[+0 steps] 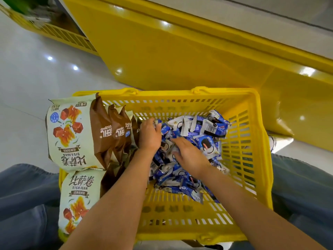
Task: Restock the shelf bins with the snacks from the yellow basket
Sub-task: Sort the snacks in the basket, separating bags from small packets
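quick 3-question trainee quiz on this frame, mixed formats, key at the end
1. True or false: the left hand and the right hand both reach into the blue packets.
2. In the yellow basket, the pale bags stand on the person's: A left, B right, C far end.
3. What stands between the pale bags and the blue packets?
Key: 1 true; 2 A; 3 brown bags.

The basket is set at lower centre of the frame, between 2 knees. Its right half is taken up by a heap of small packets; large bags are stood along its left side, 2 overlapping the rim. The left hand and right hand are laid on the heap. A shelf base is placed behind, across the top.
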Demonstrator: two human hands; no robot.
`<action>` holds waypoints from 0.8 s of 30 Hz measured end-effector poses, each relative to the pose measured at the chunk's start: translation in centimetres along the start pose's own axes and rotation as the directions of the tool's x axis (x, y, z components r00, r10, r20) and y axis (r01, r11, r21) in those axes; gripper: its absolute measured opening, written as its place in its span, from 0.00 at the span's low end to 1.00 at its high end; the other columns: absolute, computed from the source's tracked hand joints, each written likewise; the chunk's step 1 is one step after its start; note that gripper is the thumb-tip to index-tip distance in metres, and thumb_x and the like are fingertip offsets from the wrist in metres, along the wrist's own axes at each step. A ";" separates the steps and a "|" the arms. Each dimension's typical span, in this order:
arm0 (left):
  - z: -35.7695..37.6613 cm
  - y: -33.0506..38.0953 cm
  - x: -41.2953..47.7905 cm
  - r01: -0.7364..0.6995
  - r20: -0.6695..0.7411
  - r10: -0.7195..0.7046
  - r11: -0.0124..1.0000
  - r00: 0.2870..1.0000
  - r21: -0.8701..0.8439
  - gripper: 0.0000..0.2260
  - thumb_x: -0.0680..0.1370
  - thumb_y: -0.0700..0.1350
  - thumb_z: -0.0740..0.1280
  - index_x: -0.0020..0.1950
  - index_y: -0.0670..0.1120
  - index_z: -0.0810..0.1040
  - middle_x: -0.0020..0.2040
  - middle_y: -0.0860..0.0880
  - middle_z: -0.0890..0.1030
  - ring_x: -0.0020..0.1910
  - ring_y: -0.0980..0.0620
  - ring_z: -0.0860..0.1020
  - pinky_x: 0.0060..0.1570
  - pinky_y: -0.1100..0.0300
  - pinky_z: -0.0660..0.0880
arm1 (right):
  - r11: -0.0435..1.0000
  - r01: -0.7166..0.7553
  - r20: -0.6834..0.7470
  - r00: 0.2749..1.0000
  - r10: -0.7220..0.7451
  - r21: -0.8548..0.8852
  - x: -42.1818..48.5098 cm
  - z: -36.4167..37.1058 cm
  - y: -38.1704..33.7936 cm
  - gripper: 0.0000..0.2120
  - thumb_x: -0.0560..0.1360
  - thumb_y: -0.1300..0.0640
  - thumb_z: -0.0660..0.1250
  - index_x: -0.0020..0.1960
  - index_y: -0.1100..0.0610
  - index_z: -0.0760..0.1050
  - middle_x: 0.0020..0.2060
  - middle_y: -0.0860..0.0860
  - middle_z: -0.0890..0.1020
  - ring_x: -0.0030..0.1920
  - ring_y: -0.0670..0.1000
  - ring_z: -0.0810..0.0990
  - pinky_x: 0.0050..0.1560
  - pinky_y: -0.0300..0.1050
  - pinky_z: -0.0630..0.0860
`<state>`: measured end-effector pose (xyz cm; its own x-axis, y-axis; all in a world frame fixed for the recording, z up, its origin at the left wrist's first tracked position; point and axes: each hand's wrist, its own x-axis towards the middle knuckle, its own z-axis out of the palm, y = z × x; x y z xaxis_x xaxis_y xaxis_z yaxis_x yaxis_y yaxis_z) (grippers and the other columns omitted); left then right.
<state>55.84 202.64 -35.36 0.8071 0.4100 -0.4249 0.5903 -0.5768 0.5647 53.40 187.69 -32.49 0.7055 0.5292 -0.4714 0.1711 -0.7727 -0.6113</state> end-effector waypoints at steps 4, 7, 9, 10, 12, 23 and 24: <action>0.1 -0.3 1.2 -0.055 0.086 0.043 0.988 0.995 0.145 0.20 0.77 0.45 0.65 0.67 0.39 0.69 0.63 0.41 0.72 0.65 0.43 0.67 0.65 0.52 0.64 | 0.987 -0.133 0.087 0.988 0.125 0.091 2.6 2.5 -0.3 0.29 0.78 0.56 0.63 0.74 0.59 0.55 0.71 0.55 0.63 0.71 0.55 0.62 0.68 0.46 0.62; -0.1 -0.3 1.6 -0.098 0.097 0.076 0.963 0.992 0.249 0.19 0.76 0.43 0.67 0.66 0.40 0.70 0.62 0.41 0.74 0.64 0.43 0.67 0.64 0.53 0.63 | 0.979 -0.204 0.088 0.975 0.205 -0.023 3.8 3.6 -0.2 0.32 0.77 0.50 0.65 0.74 0.59 0.54 0.72 0.55 0.64 0.72 0.55 0.60 0.68 0.47 0.62; -0.1 -0.3 1.6 -0.106 0.087 0.086 0.959 0.993 0.264 0.18 0.76 0.41 0.67 0.65 0.40 0.71 0.62 0.42 0.74 0.65 0.44 0.66 0.64 0.54 0.63 | 0.956 -0.265 0.091 0.957 0.277 -0.124 4.2 3.8 -0.2 0.32 0.76 0.47 0.65 0.74 0.57 0.56 0.68 0.56 0.68 0.69 0.56 0.64 0.63 0.51 0.70; -0.1 -0.3 1.4 -0.109 0.076 0.092 0.959 0.993 0.262 0.17 0.76 0.41 0.66 0.65 0.41 0.71 0.62 0.42 0.73 0.65 0.44 0.66 0.63 0.54 0.63 | 0.945 -0.291 0.086 0.948 0.306 -0.149 4.3 4.0 -0.2 0.31 0.76 0.46 0.65 0.72 0.57 0.57 0.65 0.57 0.71 0.68 0.56 0.66 0.59 0.52 0.73; -0.1 -0.3 0.8 -0.120 0.047 0.112 0.963 0.993 0.243 0.15 0.78 0.40 0.64 0.64 0.41 0.72 0.62 0.42 0.73 0.64 0.45 0.67 0.62 0.55 0.65 | 0.939 -0.307 0.061 0.946 0.319 -0.157 4.4 4.2 -0.2 0.26 0.75 0.46 0.66 0.67 0.58 0.64 0.59 0.57 0.74 0.64 0.56 0.69 0.53 0.51 0.75; -1.7 1.5 -4.1 -0.041 -0.161 -0.010 0.949 0.987 -0.312 0.08 0.82 0.44 0.55 0.50 0.40 0.69 0.40 0.47 0.72 0.40 0.50 0.70 0.35 0.62 0.62 | 0.879 -0.376 0.060 0.925 0.376 0.295 2.3 3.0 0.2 0.19 0.75 0.54 0.69 0.64 0.59 0.74 0.55 0.55 0.82 0.55 0.53 0.80 0.53 0.42 0.74; -1.9 1.7 -4.7 0.006 -0.123 -0.057 0.923 0.991 -0.384 0.09 0.82 0.45 0.55 0.50 0.40 0.69 0.38 0.49 0.71 0.39 0.50 0.71 0.33 0.62 0.64 | 0.879 -0.360 0.046 0.930 0.365 0.313 1.7 2.6 0.3 0.18 0.75 0.56 0.68 0.63 0.60 0.74 0.54 0.55 0.82 0.54 0.53 0.80 0.51 0.40 0.74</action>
<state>53.04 201.08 -31.04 0.7674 0.5265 -0.3660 0.5546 -0.2586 0.7909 52.86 189.27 -35.10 0.6868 0.2261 -0.6908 -0.3194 -0.7598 -0.5662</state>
